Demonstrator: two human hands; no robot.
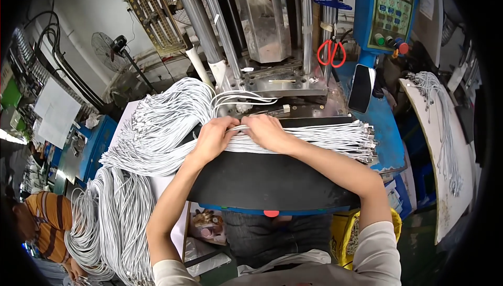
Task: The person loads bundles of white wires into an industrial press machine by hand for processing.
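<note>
White cables (335, 135) lay bundled across the black surface (272, 181) before you; your left grip (214, 136) and right grip (266, 131) both pinched strands. Singly they were probably light, flexible and slightly slick, best taken along their lengths, clear of the delicate-looking connector ends (368, 142)

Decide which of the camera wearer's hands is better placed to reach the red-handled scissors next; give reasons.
Probably the right hand: it is nearer the red-handled scissors, which show above and to its right. The left hand is farther off. Both hold white cables.
</note>
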